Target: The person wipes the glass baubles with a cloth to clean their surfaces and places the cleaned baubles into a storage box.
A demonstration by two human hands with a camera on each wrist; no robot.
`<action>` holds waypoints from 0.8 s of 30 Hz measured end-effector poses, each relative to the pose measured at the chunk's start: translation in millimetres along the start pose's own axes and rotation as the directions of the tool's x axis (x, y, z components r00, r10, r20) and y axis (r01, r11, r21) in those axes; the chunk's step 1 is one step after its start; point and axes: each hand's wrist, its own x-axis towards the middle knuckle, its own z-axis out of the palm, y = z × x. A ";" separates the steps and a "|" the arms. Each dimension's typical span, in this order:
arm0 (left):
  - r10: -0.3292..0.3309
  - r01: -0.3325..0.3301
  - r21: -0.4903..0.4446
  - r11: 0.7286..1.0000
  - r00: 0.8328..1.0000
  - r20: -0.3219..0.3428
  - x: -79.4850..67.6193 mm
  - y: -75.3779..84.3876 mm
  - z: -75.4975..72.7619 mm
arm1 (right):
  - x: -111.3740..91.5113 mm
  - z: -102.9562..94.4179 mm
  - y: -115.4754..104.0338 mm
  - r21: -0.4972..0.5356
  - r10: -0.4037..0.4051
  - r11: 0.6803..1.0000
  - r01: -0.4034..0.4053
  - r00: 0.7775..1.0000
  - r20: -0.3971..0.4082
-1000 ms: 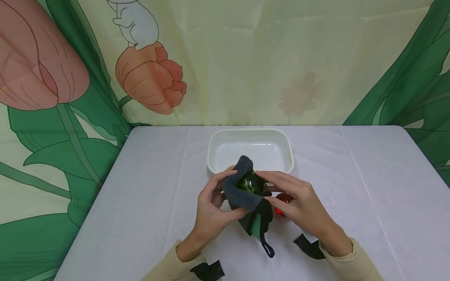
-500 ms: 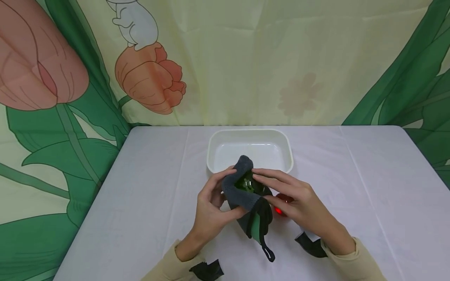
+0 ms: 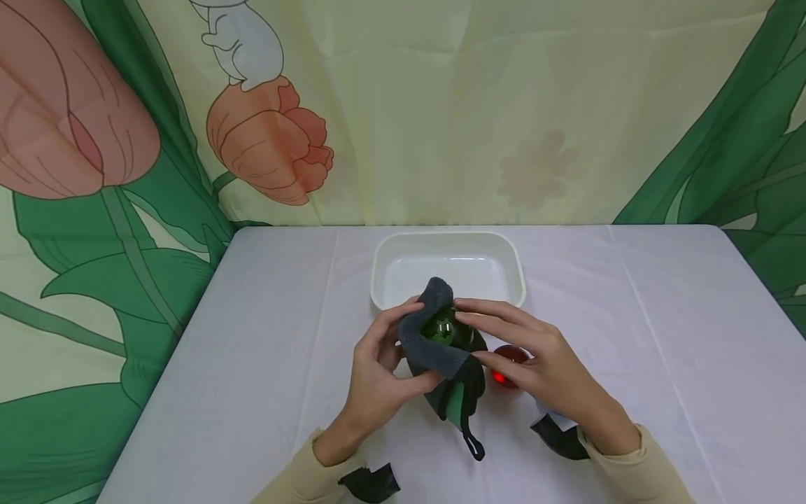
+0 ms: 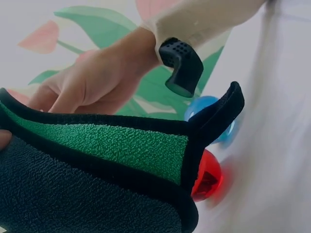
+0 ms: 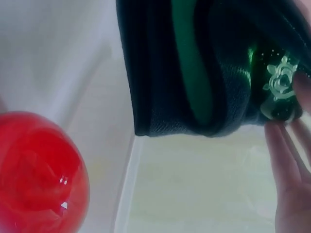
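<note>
A dark grey cloth (image 3: 415, 343) with black edging, a black loop and a green face is held folded round a shiny green ball (image 3: 439, 329). My left hand (image 3: 378, 385) grips the cloth from the left, thumb in front and fingers behind. From the right, my right hand (image 3: 529, 343) holds the ball, its fingers over the far side and its thumb at the cloth's near edge. Part of the ball, with a pale pattern (image 5: 282, 82), shows in the right wrist view; the cloth hides the rest. A clear red ball (image 3: 508, 364) lies on the table beneath the right hand.
A white rectangular tray (image 3: 379, 280) stands just beyond the hands on the white-covered table (image 3: 661, 315). The left wrist view also shows a blue ball (image 4: 201, 104) behind the loop. A printed curtain (image 3: 441, 140) hangs at the back.
The right fingers have shifted slightly left over the green ball, uncovering more of the red ball. The ball's lit pattern looks turned, and the cloth's loop swings a little. The left hand stays put.
</note>
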 end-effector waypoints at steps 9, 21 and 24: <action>-0.017 0.017 0.004 1.000 1.000 0.016 0.4 0.7 0.8 | -0.1 3.5 2.0 -0.016 -0.072 0.997 0.071 0.997 -0.024; -0.009 0.009 0.023 1.000 1.000 0.017 1.2 0.0 0.6 | -4.2 4.8 -0.3 0.043 0.161 0.986 -0.160 0.986 -0.042; -0.005 0.005 0.035 0.999 1.000 0.004 0.6 -0.6 0.4 | -4.2 3.7 -0.3 0.037 0.165 0.986 -0.164 0.986 -0.026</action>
